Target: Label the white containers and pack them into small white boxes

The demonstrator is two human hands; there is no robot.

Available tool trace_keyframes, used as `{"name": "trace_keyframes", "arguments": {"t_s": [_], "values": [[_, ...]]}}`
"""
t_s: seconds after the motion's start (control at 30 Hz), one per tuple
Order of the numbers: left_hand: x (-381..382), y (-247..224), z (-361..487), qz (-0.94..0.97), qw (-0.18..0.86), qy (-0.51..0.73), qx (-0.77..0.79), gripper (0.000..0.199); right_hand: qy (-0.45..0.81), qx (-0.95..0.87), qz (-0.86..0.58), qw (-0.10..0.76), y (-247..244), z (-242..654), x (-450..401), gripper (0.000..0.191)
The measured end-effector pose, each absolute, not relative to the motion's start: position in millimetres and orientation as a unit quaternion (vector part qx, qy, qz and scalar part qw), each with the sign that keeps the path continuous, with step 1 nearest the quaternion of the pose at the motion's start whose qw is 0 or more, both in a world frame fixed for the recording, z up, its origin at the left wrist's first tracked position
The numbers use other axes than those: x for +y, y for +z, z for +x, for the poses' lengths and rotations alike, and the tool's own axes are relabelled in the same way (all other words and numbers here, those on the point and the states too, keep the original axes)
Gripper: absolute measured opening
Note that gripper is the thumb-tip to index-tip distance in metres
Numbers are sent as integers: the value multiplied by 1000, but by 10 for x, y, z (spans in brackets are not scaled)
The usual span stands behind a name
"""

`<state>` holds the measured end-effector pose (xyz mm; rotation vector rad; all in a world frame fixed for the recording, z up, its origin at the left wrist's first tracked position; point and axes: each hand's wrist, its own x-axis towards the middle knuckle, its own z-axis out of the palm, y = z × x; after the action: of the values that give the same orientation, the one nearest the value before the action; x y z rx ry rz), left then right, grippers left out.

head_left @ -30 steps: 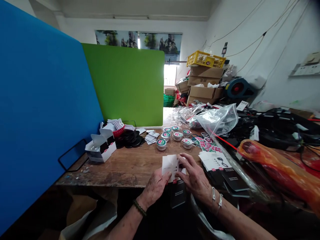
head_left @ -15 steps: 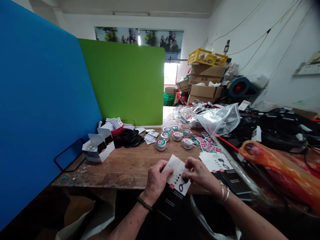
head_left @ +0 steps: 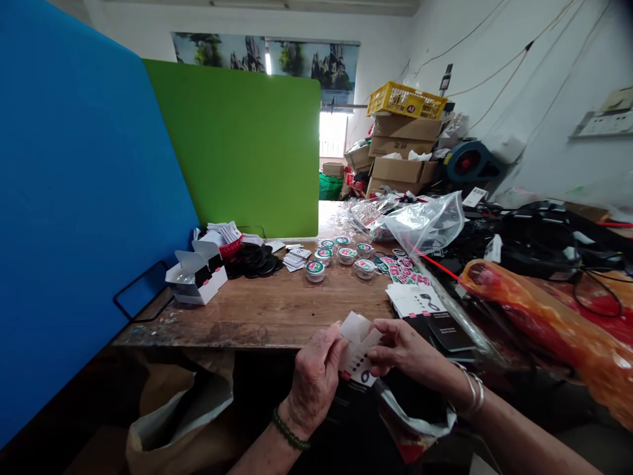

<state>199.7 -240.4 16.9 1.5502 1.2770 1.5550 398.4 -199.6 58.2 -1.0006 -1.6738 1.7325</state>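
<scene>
Between my two hands is a small black-and-white cardboard box [head_left: 357,359], its white end flaps standing up at the top. My left hand [head_left: 316,376] grips its left side, thumb pressed on the white face. On the right side, the thumb and fingers of my right hand [head_left: 395,346] pinch the edge near the flaps. The black lower part of the box is dark and hard to make out. Flat boxes of the same print [head_left: 420,303] lie in a stack right of my right hand. Round clear-cased items with green and red labels [head_left: 315,270] stand beyond my hands.
An opened white box [head_left: 202,287] stands at the table's left, beside black discs [head_left: 254,259] and white cards [head_left: 297,257]. Loose stickers [head_left: 403,269] lie right of centre. A clear plastic bag [head_left: 428,224] and an orange-wrapped bundle [head_left: 534,310] cover the right side. Blue [head_left: 84,198] and green [head_left: 237,152] panels border the left.
The box was flat; now its top flaps stand apart and it has begun to widen. My hands have drawn closer around it. The view has tilted down slightly.
</scene>
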Motion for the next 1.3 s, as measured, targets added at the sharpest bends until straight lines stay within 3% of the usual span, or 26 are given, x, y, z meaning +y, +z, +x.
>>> {"name": "trace_keyframes", "arguments": {"t_s": [0.1,0.27,0.43,0.6,0.77,0.9,1.0,1.1,1.2,1.3], "values": [[-2613,164,2032,601,373,531,467,48,615,-636,-369,283,581,3922,-2217,18],[-2970,-7,1989,599,561,386,423,30,391,-797,-395,235,424,3800,-2544,5],[-3233,-269,1816,453,610,440,479,44,190,-863,-415,215,184,3722,-2667,19],[-3329,-209,1783,363,571,483,555,41,122,-915,-345,173,133,3618,-2659,20],[-3315,-297,1836,298,572,483,592,19,190,-930,-285,134,95,3586,-2665,30],[-3283,-446,1836,220,568,507,610,35,288,-915,-271,85,97,3593,-2644,33],[-3256,-481,1808,213,547,514,625,35,403,-865,-287,88,79,3600,-2584,32],[-3251,-464,1767,262,465,518,668,31,577,-725,-347,145,-25,3592,-2515,35],[-3285,-425,1723,392,357,503,683,12,702,-569,-383,191,-196,3567,-2459,51],[-3351,-373,1685,543,317,459,628,17,771,-482,-389,144,-343,3520,-2424,48]]}}
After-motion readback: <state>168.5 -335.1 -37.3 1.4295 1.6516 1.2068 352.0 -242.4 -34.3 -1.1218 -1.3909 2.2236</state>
